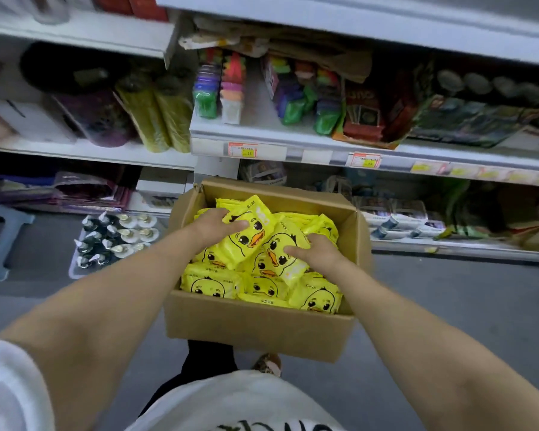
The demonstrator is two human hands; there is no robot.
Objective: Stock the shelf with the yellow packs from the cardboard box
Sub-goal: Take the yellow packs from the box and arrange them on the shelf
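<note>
The yellow packs (pixel 262 284) fill the cardboard box (pixel 255 325) nearly to its rim, the left hand (pixel 213 227) grasping one near its far-left wall, the right hand (pixel 319 251) clasping another toward its right wall, while the shelf (pixel 318 136) beyond shows none, so stocking seems hardly begun.

box (pixel 259 321) open-topped, shelf (pixel 293 132) crowded

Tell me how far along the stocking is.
Done: nothing I can see; no yellow packs on the shelves. In hand: the left hand grips a tilted pack, the right hand grips a second pack, both inside the box. Left: nearly everything; the box looks almost full.
</note>
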